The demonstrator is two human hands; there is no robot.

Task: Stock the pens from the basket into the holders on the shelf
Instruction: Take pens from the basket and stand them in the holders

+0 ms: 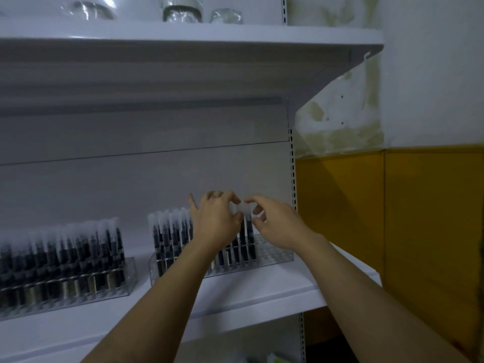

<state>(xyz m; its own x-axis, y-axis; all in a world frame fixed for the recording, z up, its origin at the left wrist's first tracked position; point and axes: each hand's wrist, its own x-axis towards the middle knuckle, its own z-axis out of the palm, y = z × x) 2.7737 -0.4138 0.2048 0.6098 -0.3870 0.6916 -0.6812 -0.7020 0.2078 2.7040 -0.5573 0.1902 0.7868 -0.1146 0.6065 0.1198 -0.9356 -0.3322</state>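
Two clear plastic pen holders stand on the white shelf (262, 294). The left holder (115, 281) is packed with several dark pens with frosted caps. The right holder (275, 255) is filled on its left part, while its right end shows empty slots. My left hand (217, 221) and my right hand (275, 224) meet above the right holder, fingertips pinching the frosted caps of upright pens (247, 231) standing in its slots. The basket is out of view.
An upper shelf (183, 40) overhangs close above and carries clear glass vessels (182, 11). A slotted upright (292, 174) bounds the shelf on the right, with a white and yellow wall (392, 205) beyond. Packaged goods show faintly below the shelf.
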